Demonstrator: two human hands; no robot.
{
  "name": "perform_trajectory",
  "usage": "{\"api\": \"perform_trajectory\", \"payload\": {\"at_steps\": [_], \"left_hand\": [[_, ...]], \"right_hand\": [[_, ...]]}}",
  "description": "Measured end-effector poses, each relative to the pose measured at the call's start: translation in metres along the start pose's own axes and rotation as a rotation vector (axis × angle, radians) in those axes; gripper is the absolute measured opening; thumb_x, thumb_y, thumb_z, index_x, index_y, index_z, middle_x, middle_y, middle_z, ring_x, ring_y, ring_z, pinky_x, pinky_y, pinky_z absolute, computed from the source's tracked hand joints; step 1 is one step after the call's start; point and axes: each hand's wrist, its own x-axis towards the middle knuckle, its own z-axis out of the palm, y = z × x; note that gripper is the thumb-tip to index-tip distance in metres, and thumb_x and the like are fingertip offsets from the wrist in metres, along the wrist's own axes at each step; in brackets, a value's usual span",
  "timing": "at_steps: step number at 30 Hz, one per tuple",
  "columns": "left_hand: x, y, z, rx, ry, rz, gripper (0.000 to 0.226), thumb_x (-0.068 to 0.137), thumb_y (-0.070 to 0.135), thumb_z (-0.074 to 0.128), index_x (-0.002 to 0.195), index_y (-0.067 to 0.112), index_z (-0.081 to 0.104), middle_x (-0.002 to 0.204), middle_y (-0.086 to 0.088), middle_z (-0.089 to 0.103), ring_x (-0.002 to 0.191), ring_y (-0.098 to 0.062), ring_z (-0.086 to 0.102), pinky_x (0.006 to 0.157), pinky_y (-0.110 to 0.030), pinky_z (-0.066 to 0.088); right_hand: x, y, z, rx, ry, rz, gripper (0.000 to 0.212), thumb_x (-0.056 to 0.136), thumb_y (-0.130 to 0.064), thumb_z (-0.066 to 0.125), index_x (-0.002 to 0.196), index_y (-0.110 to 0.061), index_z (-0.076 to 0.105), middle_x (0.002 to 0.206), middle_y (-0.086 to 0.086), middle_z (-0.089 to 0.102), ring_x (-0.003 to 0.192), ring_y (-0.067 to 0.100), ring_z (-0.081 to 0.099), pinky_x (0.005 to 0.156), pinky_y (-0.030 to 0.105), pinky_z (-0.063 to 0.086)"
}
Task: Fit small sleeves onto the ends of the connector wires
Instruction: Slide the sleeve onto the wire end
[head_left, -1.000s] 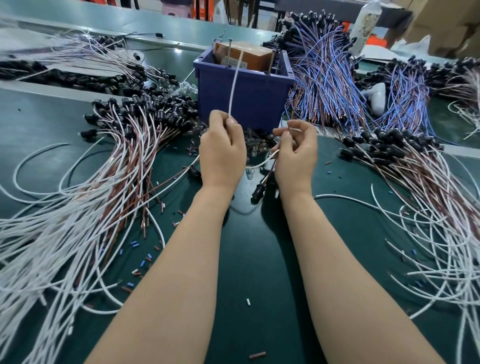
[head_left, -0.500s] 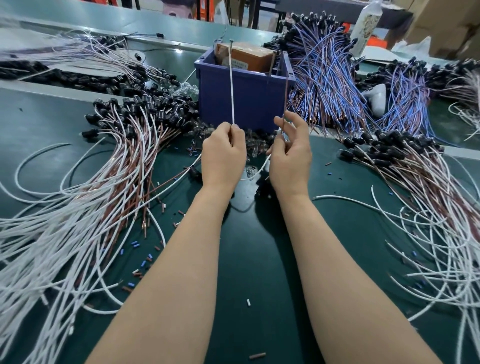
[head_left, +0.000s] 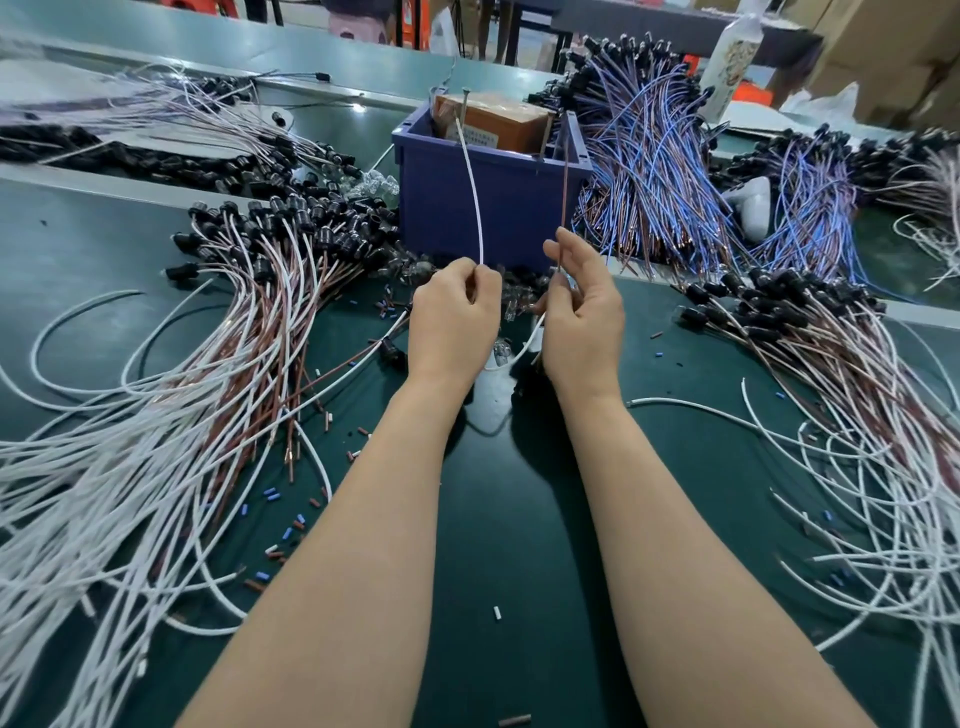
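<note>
White wire (head_left: 475, 197) rose from the pinch of my left hand (head_left: 454, 322); my right hand (head_left: 584, 322) pinched a brown wire (head_left: 564, 208), other fingers loosely spread. Just beyond both stood the blue bin (head_left: 493, 218), blocking reach. Wire bundles (head_left: 156, 415) crowded either side; bare green mat (head_left: 519, 493) lay between my forearms.

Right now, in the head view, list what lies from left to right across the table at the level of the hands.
Left wire pile → left hand pinching a white wire → right hand holding a brown wire → right wire pile with black connectors.
</note>
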Motion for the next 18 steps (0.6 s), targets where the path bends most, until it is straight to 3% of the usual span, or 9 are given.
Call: {"api": "perform_trajectory", "payload": {"at_steps": [4,7,12,18], "left_hand": [[-0.0005,0.0003,-0.0007,-0.027,-0.016,0.007,0.038,0.092,0.021,0.044,0.055,0.016,0.033,0.046,0.002,0.037,0.047,-0.026,0.042,0.048,-0.041,0.041],[0.0003,-0.0007,-0.0008,-0.022,-0.002,0.010,0.040,0.091,0.019,0.044,0.054,0.018,0.031,0.045,0.006,0.034,0.046,-0.020,0.038,0.047,-0.035,0.036],[0.0015,-0.0037,-0.0001,-0.028,0.007,0.011,0.042,0.091,0.018,0.045,0.052,0.021,0.030,0.038,0.009,0.035,0.040,-0.008,0.030,0.041,-0.019,0.027],[0.0016,-0.0039,-0.0007,-0.038,0.025,0.014,0.043,0.091,0.016,0.047,0.051,0.021,0.029,0.038,0.009,0.030,0.040,-0.006,0.031,0.042,-0.017,0.028]], "right_hand": [[0.0026,0.0016,-0.0014,0.024,0.004,0.005,0.042,0.093,0.005,0.041,0.127,-0.015,0.053,0.115,-0.002,0.063,0.078,0.009,0.055,0.071,0.027,0.048],[0.0030,0.0021,-0.0016,0.039,-0.005,0.017,0.040,0.093,0.005,0.041,0.125,-0.014,0.055,0.111,-0.001,0.065,0.070,0.003,0.053,0.066,0.020,0.044],[0.0063,0.0001,-0.0053,0.119,-0.067,0.080,0.037,0.094,0.007,0.039,0.122,-0.010,0.056,0.101,0.005,0.065,0.066,0.009,0.050,0.066,0.021,0.045],[0.0079,-0.0014,-0.0091,0.216,-0.148,0.169,0.038,0.097,0.006,0.037,0.127,-0.009,0.055,0.102,0.005,0.064,0.059,0.007,0.050,0.065,0.017,0.047]]}}
